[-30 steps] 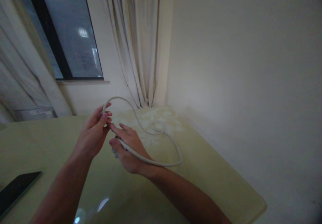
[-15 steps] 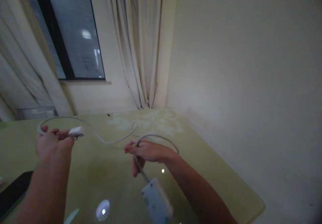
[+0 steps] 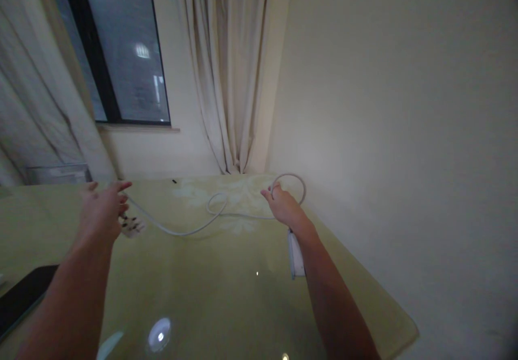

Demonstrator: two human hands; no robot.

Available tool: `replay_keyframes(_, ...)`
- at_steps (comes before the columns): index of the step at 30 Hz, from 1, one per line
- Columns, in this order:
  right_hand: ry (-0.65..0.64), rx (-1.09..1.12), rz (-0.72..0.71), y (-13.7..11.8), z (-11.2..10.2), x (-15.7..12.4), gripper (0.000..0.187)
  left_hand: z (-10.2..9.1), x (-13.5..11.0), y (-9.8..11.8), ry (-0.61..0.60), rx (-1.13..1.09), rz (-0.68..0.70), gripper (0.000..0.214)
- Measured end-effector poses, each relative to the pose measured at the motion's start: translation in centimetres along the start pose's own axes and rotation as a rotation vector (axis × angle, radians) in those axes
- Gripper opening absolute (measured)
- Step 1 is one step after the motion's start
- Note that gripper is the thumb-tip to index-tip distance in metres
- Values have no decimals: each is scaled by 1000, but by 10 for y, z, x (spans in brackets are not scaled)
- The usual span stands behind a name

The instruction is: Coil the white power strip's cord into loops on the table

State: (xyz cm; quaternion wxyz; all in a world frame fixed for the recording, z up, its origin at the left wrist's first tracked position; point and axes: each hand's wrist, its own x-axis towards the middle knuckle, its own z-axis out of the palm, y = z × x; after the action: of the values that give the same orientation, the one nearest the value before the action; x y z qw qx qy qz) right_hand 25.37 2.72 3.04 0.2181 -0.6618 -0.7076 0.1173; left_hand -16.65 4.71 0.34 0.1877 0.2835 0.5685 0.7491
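Observation:
A white power strip [image 3: 295, 253] lies on the glass-topped yellow-green table [image 3: 226, 290], partly hidden under my right forearm. Its white cord [image 3: 184, 231] runs left across the table in loose loops to a white plug [image 3: 131, 225]. My right hand [image 3: 281, 204] is near the table's far right corner, fingers closed around a loop of the cord. My left hand [image 3: 103, 209] hovers just above the plug with its fingers spread apart and nothing in them.
A dark phone [image 3: 24, 295] lies at the table's left edge. A wall runs close along the table's right side. Cream curtains [image 3: 230, 68] and a dark window [image 3: 117, 47] stand behind the table.
My left hand let go of the plug, which now rests on the table. My right hand moved to the far right with the cord, and the power strip went from mid-air to lying on the table.

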Motion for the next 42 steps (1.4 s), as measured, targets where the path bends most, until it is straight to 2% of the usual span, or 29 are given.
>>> replay_keyframes(2,-5,-59,19,2,-7,-5,47,9,-12,0,-24,259,80,71)
replay_keyframes(3,-23,-69,12,2,-10,-7,46,14,-19,0,-84,428,145,66)
replay_keyframes(5,-62,-48,-32,0,-15,-13,42,26,-37,0,-284,765,280,40)
replay_keyframes(7,-71,-1,-84,-5,-18,-17,37,41,-59,-6,-494,972,375,34)
replay_keyframes(9,-48,33,-109,-10,-20,-20,33,56,-84,-20,-639,1066,473,37)
replay_keyframes(12,-25,59,-115,-16,-21,-23,32,73,-121,-52,-835,1172,586,44)
replay_keyframes(14,-45,79,-118,-17,-22,-25,33,79,-141,-73,-955,1241,599,43)
replay_keyframes(16,-77,104,-141,-18,-22,-27,33,81,-154,-87,-1017,1279,574,30)
replay_keyframes(18,-100,147,-192,-18,-21,-27,31,82,-159,-93,-1017,1280,548,19)
replay_keyframes(21,-98,204,-240,-16,-19,-24,29,84,-153,-86,-965,1232,555,29)
replay_keyframes(23,-91,213,-243,-14,-17,-22,29,85,-140,-76,-869,1142,566,39)
replay_keyframes(25,-96,222,-237,-11,-15,-21,31,84,-123,-67,-698,912,506,43)
replay_keyframes(26,-99,229,-232,-10,-15,-21,32,82,-113,-64,-599,730,415,44)
replay_keyframes(28,-89,245,-219,-8,-14,-20,33,77,-93,-60,-441,366,151,50)
replay_keyframes(30,-53,256,-200,-7,-13,-18,33,71,-77,-62,-364,181,-54,56)
replay_keyframes(31,-40,257,-192,-7,-13,-17,32,68,-71,-64,-350,165,-108,57)
replay_keyframes(33,-42,253,-173,-7,-10,-15,29,63,-61,-70,-363,242,-140,55)
replay_keyframes(36,-112,235,-192,-7,-2,-11,26,53,-52,-82,-408,436,-145,47)
replay_keyframes(40,-210,171,-235,-9,7,-9,25,36,-46,-94,-484,803,-3,26)
replay_keyframes(42,-257,111,-242,-14,14,-10,28,28,-48,-99,-511,989,106,25)
